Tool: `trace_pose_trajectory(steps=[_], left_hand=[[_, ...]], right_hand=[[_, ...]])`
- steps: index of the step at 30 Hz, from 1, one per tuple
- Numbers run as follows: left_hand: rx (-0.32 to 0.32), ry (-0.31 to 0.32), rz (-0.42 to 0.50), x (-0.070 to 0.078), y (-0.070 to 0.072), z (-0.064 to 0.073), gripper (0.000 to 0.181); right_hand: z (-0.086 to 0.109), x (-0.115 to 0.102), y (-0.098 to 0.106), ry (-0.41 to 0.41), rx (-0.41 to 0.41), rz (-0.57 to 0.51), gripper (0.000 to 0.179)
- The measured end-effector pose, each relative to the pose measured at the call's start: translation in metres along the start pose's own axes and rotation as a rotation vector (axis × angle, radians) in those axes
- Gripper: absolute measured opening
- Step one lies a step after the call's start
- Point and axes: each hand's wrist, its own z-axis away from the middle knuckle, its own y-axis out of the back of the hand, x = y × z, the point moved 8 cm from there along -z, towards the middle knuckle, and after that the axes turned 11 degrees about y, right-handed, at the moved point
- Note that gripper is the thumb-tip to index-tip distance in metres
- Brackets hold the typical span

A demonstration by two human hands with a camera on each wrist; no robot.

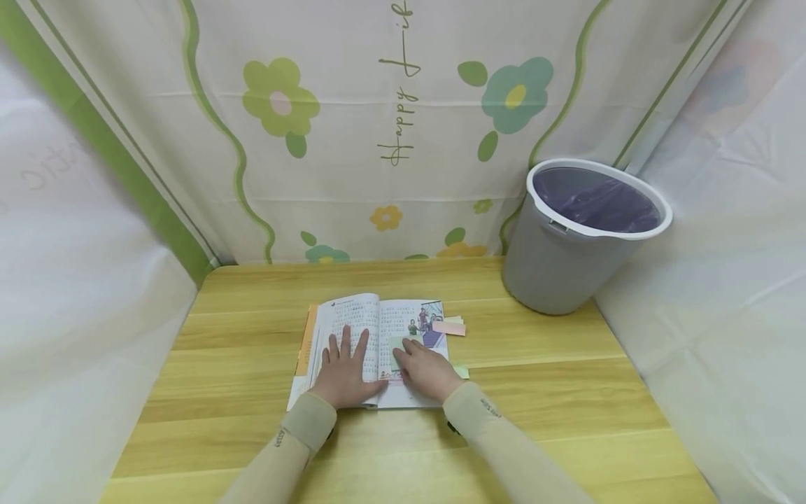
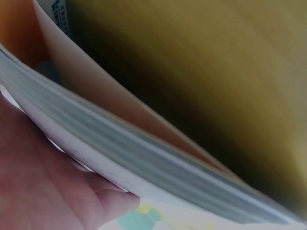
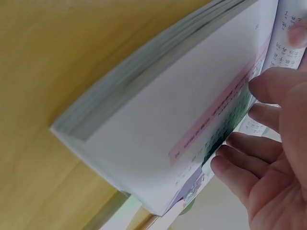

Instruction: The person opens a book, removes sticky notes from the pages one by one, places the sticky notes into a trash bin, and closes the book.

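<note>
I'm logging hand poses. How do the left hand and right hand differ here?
The left hand has its fingers spread wide; the right hand has its fingers closer together. The left hand rests on the left page, while the right hand touches the green note on the right page. Both are on the open book.

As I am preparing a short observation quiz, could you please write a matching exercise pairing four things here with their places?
Column one
1. bare left hand
2. bare right hand
3. grey, tapered bin with a white rim
4. pink rectangular paper tab

Column two
A. at the far right of the wood-grain table
B. jutting past the right edge of the open, illustrated paper book
C. spread mostly over the book's left page
D. partly covering the pale green paper note

Pairs: 1-C, 2-D, 3-A, 4-B
</note>
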Motion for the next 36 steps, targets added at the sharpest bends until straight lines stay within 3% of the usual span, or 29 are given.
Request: trace_pose_trajectory(steps=[10,15,22,36], left_hand=[[-0.021,0.044,-0.031,0.008,0.001,0.001,0.118],[-0.016,0.053,-0.040,0.010,0.000,0.001,0.121],[-0.012,0.058,-0.043,0.012,0.000,0.001,0.122],[-0.009,0.067,-0.040,0.012,-0.003,0.000,0.121]], right_hand=[[0.002,0.002,0.001,0.007,-0.011,-0.002,0.041],[0.001,0.005,0.002,-0.027,-0.014,-0.023,0.038],[0.001,0.007,0.005,-0.057,0.028,-0.019,0.030],[0.008,0.019,0.009,-0.189,0.152,-0.212,0.029]])
